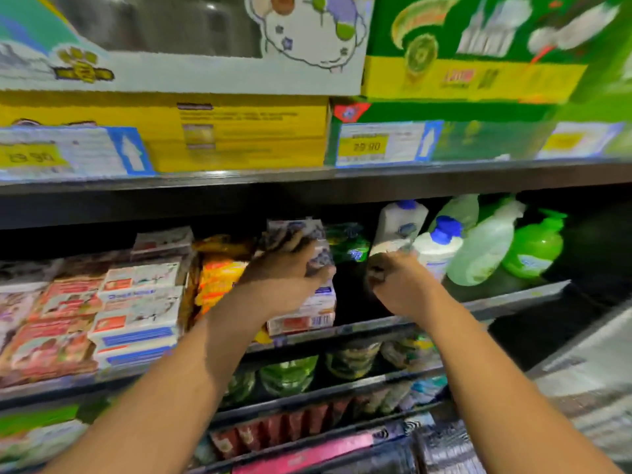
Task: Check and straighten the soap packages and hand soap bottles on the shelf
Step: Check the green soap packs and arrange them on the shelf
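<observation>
A stack of white and blue soap packages [313,302] stands on the middle shelf [513,301]. My left hand [285,271] grips the top package of that stack, fingers curled over its far side. My right hand [393,278] is a little to the right, fingers curled, at the base of a white hand soap bottle with a blue cap [437,248]; blur hides whether it holds the bottle. Behind stands another white bottle [398,227]. Clear pump bottles [485,248] and a green pump bottle [535,248] lean to the right of them.
More soap packs fill the shelf's left side: white-blue boxes [136,316], red-pink packs [51,323], orange packs [219,278]. A dark gap [352,295] lies between my hands. Large yellow and green cartons [239,131] sit on the shelf above. Lower shelves hold green pouches [290,374].
</observation>
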`<act>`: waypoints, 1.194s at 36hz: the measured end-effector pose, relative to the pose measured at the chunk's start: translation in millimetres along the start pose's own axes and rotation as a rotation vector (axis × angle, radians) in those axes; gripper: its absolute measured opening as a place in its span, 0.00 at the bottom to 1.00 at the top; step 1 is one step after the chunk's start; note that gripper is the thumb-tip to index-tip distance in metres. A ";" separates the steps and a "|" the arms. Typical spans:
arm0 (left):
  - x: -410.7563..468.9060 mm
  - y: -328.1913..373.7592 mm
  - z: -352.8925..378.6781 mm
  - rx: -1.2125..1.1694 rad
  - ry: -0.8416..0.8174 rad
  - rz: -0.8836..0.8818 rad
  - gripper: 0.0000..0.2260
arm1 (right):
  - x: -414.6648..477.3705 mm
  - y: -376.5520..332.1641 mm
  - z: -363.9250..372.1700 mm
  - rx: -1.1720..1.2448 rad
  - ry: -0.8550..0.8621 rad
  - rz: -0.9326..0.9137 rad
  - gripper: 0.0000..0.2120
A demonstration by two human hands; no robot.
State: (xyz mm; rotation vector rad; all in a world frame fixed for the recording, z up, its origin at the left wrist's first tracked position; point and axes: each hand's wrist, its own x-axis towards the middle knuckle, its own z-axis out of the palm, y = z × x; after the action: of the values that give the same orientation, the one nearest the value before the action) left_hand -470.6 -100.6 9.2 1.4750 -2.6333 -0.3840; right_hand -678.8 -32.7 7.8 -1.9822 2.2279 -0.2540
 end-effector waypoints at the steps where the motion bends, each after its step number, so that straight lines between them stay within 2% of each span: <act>1: 1.8 2.4 -0.1 0.008 -0.012 -0.017 0.30 | 2.3 0.3 3.0 -0.023 0.050 -0.026 0.13; 2: 2.9 6.2 -1.4 0.010 -0.029 -0.036 0.30 | 6.6 -0.6 6.8 0.012 0.055 -0.010 0.13; 3: 3.2 9.7 -2.7 0.019 -0.032 -0.046 0.30 | 10.5 1.4 12.1 -0.052 0.081 -0.047 0.14; 6: 3.0 16.5 -4.4 0.076 0.048 -0.028 0.22 | 19.9 -3.1 18.0 -0.081 -0.043 -0.054 0.23; 7: 2.2 16.6 -3.4 0.074 0.065 -0.022 0.21 | 24.7 -3.2 21.1 -0.063 -0.059 -0.074 0.23; 11: -0.7 12.3 4.7 0.103 0.078 -0.005 0.24 | 44.4 -0.9 35.3 0.037 0.030 -0.061 0.14; 13: -1.6 12.8 5.2 0.151 0.066 -0.009 0.24 | 50.9 0.5 40.9 0.054 0.056 -0.063 0.16; 17: -3.5 14.6 0.7 0.067 0.066 -0.051 0.25 | 58.7 -2.6 42.0 0.022 0.039 -0.039 0.23; 23: -4.7 7.0 1.8 0.032 0.076 -0.017 0.25 | 60.7 -6.5 46.4 -0.027 0.038 -0.001 0.30; 25: -4.7 7.2 0.8 0.029 0.066 -0.015 0.25 | 61.7 -7.1 44.7 -0.077 0.067 0.009 0.27; 29: -4.4 7.5 0.3 0.034 0.033 -0.027 0.26 | 61.4 -10.2 34.9 -0.166 0.116 0.006 0.15; 36: -2.6 8.9 -2.3 0.131 0.005 0.004 0.24 | 61.6 -5.3 33.6 -0.176 0.114 0.020 0.22; 41: 6.9 16.0 -8.3 0.071 -0.012 -0.021 0.22 | 61.7 -2.9 43.2 -0.086 0.121 0.002 0.24; 43: 8.4 17.9 -6.7 0.035 -0.022 -0.031 0.21 | 62.2 -3.3 45.0 -0.096 0.137 0.008 0.28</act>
State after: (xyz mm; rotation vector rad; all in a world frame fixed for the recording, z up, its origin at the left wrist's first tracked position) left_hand -488.4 -99.9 20.1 1.5319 -2.6506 -0.3607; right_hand -672.9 -96.2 -35.2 -2.0611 2.3733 -0.2961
